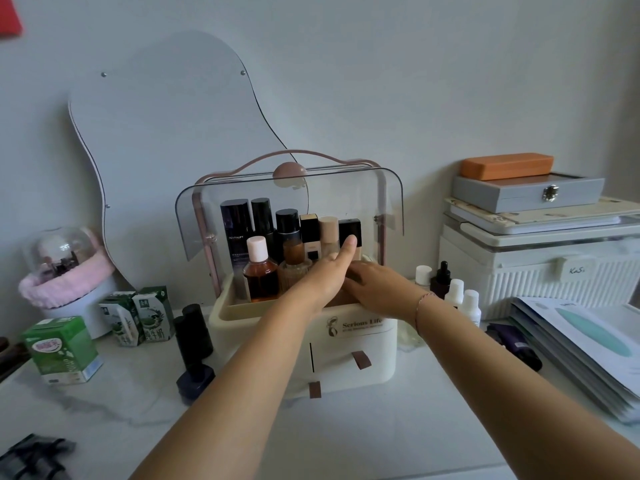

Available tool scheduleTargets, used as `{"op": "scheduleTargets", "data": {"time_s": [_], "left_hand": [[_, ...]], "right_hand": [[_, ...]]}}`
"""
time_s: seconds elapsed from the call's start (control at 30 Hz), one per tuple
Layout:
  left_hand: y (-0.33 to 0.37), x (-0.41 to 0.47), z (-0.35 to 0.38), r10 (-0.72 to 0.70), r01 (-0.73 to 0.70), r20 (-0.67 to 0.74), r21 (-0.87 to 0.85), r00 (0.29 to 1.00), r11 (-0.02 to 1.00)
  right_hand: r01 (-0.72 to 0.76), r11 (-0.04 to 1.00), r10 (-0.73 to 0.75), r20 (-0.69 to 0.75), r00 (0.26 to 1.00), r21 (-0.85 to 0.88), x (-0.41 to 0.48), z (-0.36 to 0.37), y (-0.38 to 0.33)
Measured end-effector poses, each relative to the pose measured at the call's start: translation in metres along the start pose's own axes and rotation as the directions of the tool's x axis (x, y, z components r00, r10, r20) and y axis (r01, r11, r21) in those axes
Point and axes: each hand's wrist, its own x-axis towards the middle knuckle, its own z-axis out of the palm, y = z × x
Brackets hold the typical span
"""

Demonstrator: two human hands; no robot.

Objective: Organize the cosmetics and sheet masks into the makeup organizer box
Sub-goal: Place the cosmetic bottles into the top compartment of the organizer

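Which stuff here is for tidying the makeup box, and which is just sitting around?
For the job: makeup organizer box, bottles inside, small bottles, black tubes, sheet masks.

Just lying about: milk cartons, mirror, grey case.

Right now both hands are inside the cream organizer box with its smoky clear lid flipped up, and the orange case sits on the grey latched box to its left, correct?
Not quite: the head view shows the orange case on the grey latched box to the right of the cream organizer box, not the left. Both hands, left and right, do reach inside under the raised smoky clear lid.
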Motion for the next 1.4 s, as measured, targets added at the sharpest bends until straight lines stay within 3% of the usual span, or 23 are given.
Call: {"op": "scheduleTargets", "data": {"time_s": [0.13, 0.33, 0.43, 0.53, 0.6, 0.67, 0.73, 0.77, 0.87, 0.93, 1.03, 1.27, 1.4], "left_hand": [[-0.001, -0.003, 0.000, -0.005, 0.005, -0.024, 0.015, 1.000, 1.000], [-0.009, -0.034, -0.007, 0.256, -0.248, -0.025, 0.179, 0.966, 0.952], [-0.029, -0.059, -0.010, 0.335, -0.284, -0.050, 0.424, 0.941, 0.860], [-0.056, -0.079, -0.012, 0.519, -0.313, -0.142, 0.655, 0.843, 0.688], [-0.073, -0.087, -0.012, 0.605, -0.321, -0.189, 0.706, 0.774, 0.631], [-0.089, -0.090, -0.011, 0.642, -0.321, -0.214, 0.725, 0.736, 0.610], [-0.096, -0.091, -0.007, 0.654, -0.304, -0.220, 0.749, 0.724, 0.588], [-0.097, -0.091, -0.004, 0.655, -0.295, -0.228, 0.754, 0.720, 0.586], [-0.098, -0.090, 0.003, 0.656, -0.264, -0.258, 0.765, 0.709, 0.587], [-0.100, -0.090, 0.005, 0.659, -0.249, -0.268, 0.775, 0.703, 0.581], [-0.101, -0.090, 0.005, 0.659, -0.246, -0.275, 0.773, 0.700, 0.584], [-0.100, -0.089, 0.005, 0.663, -0.256, -0.277, 0.767, 0.695, 0.589], [-0.100, -0.088, 0.006, 0.663, -0.261, -0.283, 0.758, 0.693, 0.597]], "right_hand": [[-0.013, 0.999, 0.014, 0.023, 1.000, -0.044, 0.004, 0.000, -0.002], [0.031, 0.999, -0.028, -0.070, 0.997, 0.034, -0.007, 0.001, 0.000], [0.092, 0.986, -0.066, -0.178, 0.982, 0.140, -0.028, 0.005, 0.002], [0.114, 0.948, -0.007, -0.338, 0.941, 0.297, -0.058, 0.019, 0.015], [0.128, 0.918, 0.083, -0.496, 0.864, 0.375, -0.080, 0.031, 0.031], [0.088, 0.905, 0.231, -0.653, 0.722, 0.417, -0.095, 0.036, 0.052], [-0.034, 0.899, 0.378, -0.735, 0.563, 0.436, -0.097, 0.034, 0.078], [-0.119, 0.887, 0.438, -0.733, 0.521, 0.446, -0.094, 0.032, 0.091], [-0.359, 0.808, 0.587, -0.580, 0.565, 0.468, -0.078, 0.024, 0.122], [-0.430, 0.774, 0.628, -0.479, 0.613, 0.464, -0.070, 0.026, 0.133], [-0.430, 0.780, 0.617, -0.450, 0.645, 0.454, -0.068, 0.033, 0.141], [-0.397, 0.803, 0.593, -0.540, 0.597, 0.444, -0.073, 0.044, 0.146], [-0.364, 0.809, 0.575, -0.498, 0.649, 0.460, -0.074, 0.042, 0.141]]}}
